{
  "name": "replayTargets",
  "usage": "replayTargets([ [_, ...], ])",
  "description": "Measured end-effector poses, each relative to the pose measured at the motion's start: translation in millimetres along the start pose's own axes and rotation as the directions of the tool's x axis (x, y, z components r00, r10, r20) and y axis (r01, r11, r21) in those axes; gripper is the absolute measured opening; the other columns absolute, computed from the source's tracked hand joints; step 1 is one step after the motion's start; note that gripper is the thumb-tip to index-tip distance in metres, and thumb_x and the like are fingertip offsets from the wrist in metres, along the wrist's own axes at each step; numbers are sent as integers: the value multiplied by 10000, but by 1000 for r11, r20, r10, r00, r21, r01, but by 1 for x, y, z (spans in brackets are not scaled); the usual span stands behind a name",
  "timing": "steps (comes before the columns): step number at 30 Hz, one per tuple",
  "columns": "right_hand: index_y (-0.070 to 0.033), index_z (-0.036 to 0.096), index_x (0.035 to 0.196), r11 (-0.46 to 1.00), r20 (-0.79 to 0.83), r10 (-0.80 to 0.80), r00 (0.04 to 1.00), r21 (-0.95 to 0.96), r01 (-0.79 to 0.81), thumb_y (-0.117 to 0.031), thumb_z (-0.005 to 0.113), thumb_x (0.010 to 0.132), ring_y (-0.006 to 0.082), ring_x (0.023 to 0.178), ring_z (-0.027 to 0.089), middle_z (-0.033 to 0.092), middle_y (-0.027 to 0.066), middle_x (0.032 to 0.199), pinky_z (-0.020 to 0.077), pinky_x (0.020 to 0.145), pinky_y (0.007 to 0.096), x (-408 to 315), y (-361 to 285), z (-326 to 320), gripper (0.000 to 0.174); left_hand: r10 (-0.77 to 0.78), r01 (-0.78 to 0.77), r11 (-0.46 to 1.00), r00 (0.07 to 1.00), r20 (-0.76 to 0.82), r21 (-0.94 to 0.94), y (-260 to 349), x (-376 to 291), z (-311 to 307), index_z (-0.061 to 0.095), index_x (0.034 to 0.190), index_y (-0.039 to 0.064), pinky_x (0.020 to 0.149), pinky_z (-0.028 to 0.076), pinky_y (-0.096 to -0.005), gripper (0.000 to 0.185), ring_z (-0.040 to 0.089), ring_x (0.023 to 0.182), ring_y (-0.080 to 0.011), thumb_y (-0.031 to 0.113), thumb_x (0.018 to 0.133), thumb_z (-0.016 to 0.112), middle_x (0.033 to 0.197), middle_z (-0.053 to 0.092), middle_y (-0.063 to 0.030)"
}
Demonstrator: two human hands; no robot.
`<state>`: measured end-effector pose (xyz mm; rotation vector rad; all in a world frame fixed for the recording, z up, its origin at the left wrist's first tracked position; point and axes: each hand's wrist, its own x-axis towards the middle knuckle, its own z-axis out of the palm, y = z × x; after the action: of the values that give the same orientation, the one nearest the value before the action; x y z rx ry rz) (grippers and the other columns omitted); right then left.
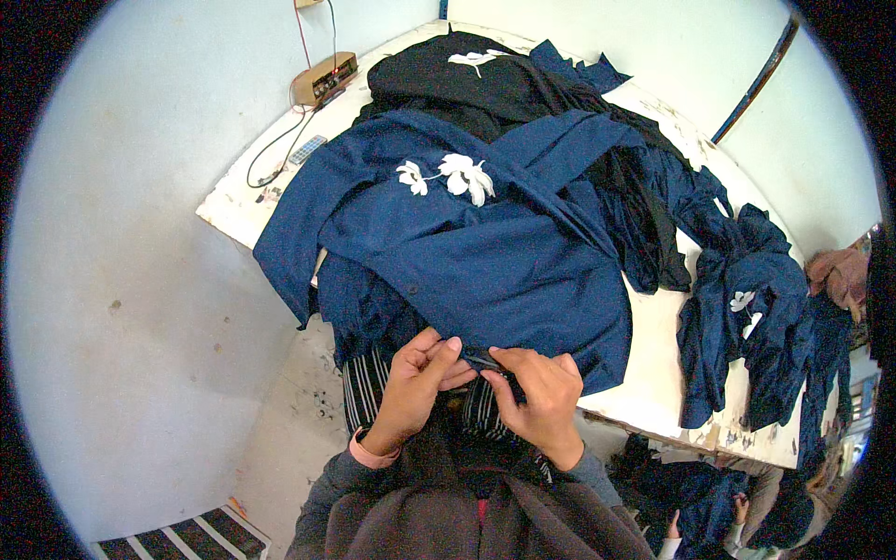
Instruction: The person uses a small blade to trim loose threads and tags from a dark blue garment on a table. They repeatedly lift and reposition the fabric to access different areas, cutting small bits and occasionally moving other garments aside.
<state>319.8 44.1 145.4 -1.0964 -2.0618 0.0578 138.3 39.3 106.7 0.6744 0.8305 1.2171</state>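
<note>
A navy blue garment [483, 273] with white flower appliqués [465, 178] lies spread over the white table and hangs over its front edge towards me. My left hand [420, 381] pinches the garment's lower edge between thumb and fingers. Close by on the right, my right hand [535, 392] holds a small, thin metal tool [483, 361], perhaps thread snips, with its tip at the cloth near my left fingers. The tool's exact kind cannot be told. Behind the navy garment lies a black garment [448, 70] with a white flower.
More navy garments [763, 315] are heaped along the white table [647, 350] at the right. A brown electrical box [325, 78] with cables and a remote control [308, 150] sit at the back left. Another person's hand [740, 507] shows at lower right. A striped rack-like thing [182, 539] stands at lower left.
</note>
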Motion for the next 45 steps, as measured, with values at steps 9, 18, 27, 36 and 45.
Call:
replayTargets([
  [9, -86, 685, 985, 997, 14, 70, 997, 27, -71, -138, 823, 775, 203, 720, 649, 720, 35, 915, 372, 620, 340, -2, 8, 0, 257, 15, -15, 996, 1000, -2, 84, 22, 11, 5, 533, 1378, 40, 858, 604, -317, 372, 714, 957, -151, 238, 1064, 554, 1125, 703, -62],
  [18, -77, 707, 975, 947, 207, 317, 926, -16, -320, -330, 849, 761, 273, 753, 683, 728, 81, 901, 485, 718, 369, -19, 64, 19, 361, 406, -348, 898, 891, -204, 270, 43, 92, -29, 384, 1407, 37, 781, 477, -250, 498, 581, 936, -109, 237, 1018, 623, 1073, 625, -36],
  [27, -58, 684, 1059, 942, 268, 310, 912, 44, -333, -267, 856, 767, 249, 791, 683, 718, 81, 903, 502, 753, 345, -15, 56, 12, 399, 275, -231, 895, 959, -65, 382, -31, 35, -16, 508, 1413, 38, 1003, 490, -323, 509, 583, 1135, -166, 35, 940, 697, 1232, 563, -102],
  [36, -32, 659, 1072, 704, 320, 393, 862, 499, -506, -166, 783, 870, 207, 822, 707, 725, 113, 951, 537, 752, 323, -5, 33, 16, 272, 186, -193, 958, 981, 50, 215, -2, 13, 9, 309, 1582, 18, 890, 520, -214, 727, 617, 1153, -137, -117, 928, 597, 1435, 531, -108],
  [45, -93, 700, 1045, 943, 129, 217, 968, 227, -242, -199, 767, 865, 253, 655, 663, 747, 81, 899, 455, 609, 345, 11, 19, 14, 219, 71, -90, 982, 991, 118, 166, -3, 7, 7, 243, 1603, 19, 1045, 480, -297, 813, 586, 1246, -196, -145, 900, 616, 1438, 539, -115],
])
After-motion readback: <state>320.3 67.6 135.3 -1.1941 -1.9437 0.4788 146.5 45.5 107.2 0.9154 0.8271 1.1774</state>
